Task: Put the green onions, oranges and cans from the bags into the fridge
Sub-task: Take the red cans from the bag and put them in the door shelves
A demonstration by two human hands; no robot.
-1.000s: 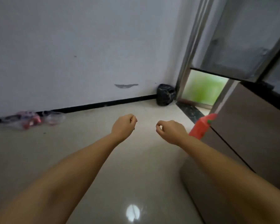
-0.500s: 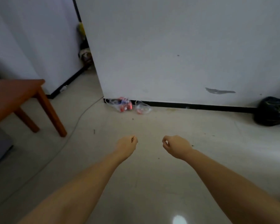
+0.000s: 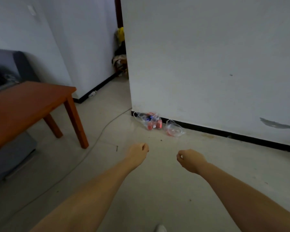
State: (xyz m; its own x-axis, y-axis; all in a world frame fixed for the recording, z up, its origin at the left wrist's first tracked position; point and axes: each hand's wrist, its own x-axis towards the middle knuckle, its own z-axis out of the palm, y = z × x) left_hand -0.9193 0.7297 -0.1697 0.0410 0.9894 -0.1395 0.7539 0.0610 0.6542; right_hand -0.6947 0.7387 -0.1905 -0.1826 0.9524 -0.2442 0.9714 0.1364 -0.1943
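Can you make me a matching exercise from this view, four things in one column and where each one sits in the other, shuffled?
Things:
1. wooden table
2. bag of cans
3. left hand
4. cable

Places:
A. on the floor against the wall's black skirting
B. left side, in front of the grey sofa
C. trailing across the floor past the table leg
D. held out over the floor, fingers curled, holding nothing

Pairs: 1-B, 2-A, 3-D, 4-C
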